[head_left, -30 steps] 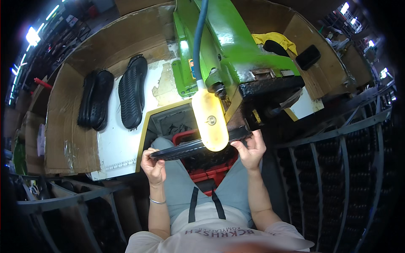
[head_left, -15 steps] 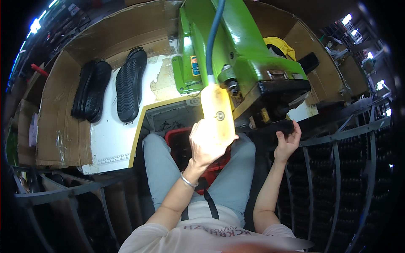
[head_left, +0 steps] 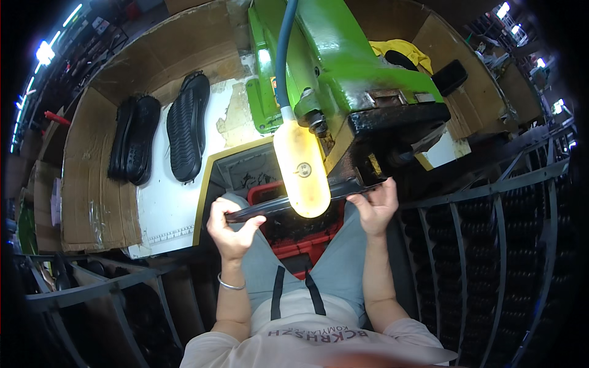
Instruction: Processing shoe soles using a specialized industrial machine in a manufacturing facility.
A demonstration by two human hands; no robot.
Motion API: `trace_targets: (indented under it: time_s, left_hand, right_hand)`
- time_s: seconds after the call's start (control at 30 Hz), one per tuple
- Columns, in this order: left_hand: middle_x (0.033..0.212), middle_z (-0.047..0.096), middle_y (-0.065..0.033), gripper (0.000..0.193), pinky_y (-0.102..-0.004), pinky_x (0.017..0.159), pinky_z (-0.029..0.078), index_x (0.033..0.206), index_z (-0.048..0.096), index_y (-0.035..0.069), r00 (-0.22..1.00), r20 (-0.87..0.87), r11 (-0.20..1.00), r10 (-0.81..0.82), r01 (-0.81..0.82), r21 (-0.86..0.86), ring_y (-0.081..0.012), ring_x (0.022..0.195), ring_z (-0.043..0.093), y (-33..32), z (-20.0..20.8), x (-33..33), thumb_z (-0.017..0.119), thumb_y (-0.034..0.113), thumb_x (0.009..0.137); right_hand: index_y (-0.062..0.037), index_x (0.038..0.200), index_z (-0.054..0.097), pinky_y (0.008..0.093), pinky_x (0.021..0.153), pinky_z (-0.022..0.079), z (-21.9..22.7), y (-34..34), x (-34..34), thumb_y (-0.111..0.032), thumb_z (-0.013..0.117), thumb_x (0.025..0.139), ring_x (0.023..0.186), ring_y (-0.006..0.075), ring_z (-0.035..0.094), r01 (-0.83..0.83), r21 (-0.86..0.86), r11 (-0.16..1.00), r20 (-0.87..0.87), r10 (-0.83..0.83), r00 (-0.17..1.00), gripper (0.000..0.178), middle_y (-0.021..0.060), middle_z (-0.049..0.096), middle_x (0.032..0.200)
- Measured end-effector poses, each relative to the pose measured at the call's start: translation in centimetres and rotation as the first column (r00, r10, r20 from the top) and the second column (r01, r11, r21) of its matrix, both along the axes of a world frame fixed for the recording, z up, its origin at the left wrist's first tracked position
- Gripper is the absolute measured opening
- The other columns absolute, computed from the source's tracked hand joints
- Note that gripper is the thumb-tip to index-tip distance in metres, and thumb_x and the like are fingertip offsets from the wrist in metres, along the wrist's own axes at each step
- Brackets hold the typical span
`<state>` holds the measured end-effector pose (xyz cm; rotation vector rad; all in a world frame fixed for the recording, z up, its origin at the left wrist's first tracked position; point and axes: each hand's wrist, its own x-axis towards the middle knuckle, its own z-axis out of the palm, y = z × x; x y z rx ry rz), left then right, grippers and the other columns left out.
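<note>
Between my two hands, a black shoe sole [head_left: 265, 210] is held edge-on at the front of a green machine [head_left: 356, 67]. My left hand [head_left: 230, 230] pinches its left end between thumb and fingers. Near the machine's dark working head [head_left: 370, 168], my right hand [head_left: 376, 210] grips the right end. A glowing yellow-white lamp [head_left: 302, 172] on a blue-grey cable hangs before the sole and hides part of its middle. Whether the sole touches the working head, I cannot tell.
Several black soles [head_left: 136, 138] stand on edge on the white tabletop [head_left: 159, 205] at left, next to a ridged one [head_left: 188, 126]. Cardboard walls [head_left: 92, 178] surround the table. A red bin [head_left: 307, 248] sits between my legs; metal racks [head_left: 466, 257] flank me.
My left hand has let go of the lamp and moved down-left to the sole's left end. My right hand has shifted left with the sole, which now spans both hands.
</note>
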<state>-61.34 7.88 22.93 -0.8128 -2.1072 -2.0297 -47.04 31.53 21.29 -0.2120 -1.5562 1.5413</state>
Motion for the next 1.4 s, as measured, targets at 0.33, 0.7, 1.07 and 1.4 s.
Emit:
trace_targets:
  time_s: [0.33,0.7,1.07,1.4]
  left_hand:
    - [0.078,0.064,-0.0105,0.016,-0.032,0.065,0.047,0.084,0.066,0.002,0.957,-0.246,0.948,-0.156,0.074,-0.31,-0.0248,0.07,0.061,-0.8,2.4,0.2,0.075,0.014,0.076]
    - [0.067,0.057,-0.0041,0.013,-0.0233,0.053,0.05,0.091,0.054,0.0,0.963,0.268,0.998,-0.006,0.021,-0.053,-0.0081,0.056,0.057,2.7,-1.3,-0.3,0.048,0.009,0.098]
    - [0.088,0.059,-0.0078,0.049,-0.0306,0.074,0.051,0.097,0.054,0.002,0.986,0.07,0.977,-0.15,0.137,0.166,-0.0189,0.078,0.061,8.2,-2.6,3.3,0.088,0.006,0.062]
    - [0.097,0.054,-0.0066,0.039,-0.0267,0.075,0.048,0.103,0.053,0.001,0.99,0.081,0.978,-0.118,0.102,0.183,-0.0152,0.088,0.058,8.1,-3.4,2.5,0.074,-0.002,0.07]
  right_hand:
    - [0.0009,0.114,0.051,0.0331,0.085,0.056,0.4,-2.1,-0.9,0.005,0.086,0.058,0.099,0.02,0.059,0.019,0.233,0.972,-0.022,-0.014,1.0,0.066,0.0095,0.049,0.113]
    - [-0.0031,0.112,0.046,0.0442,0.089,0.057,0.8,0.3,3.4,0.003,0.086,0.058,0.097,0.0213,0.058,0.103,0.302,0.948,-0.024,-0.101,0.995,0.067,0.0104,0.05,0.106]
    - [-0.0032,0.122,0.044,0.0266,0.09,0.047,-3.3,8.1,7.0,-0.008,0.086,0.067,0.102,0.0151,0.054,0.189,-0.129,0.973,-0.103,-0.203,0.974,0.069,0.0048,0.053,0.112]
    - [-0.0023,0.125,0.042,0.026,0.08,0.049,-3.6,8.7,4.7,-0.006,0.08,0.075,0.094,0.0141,0.056,0.159,-0.167,0.973,-0.069,-0.172,0.983,0.063,0.0057,0.054,0.109]
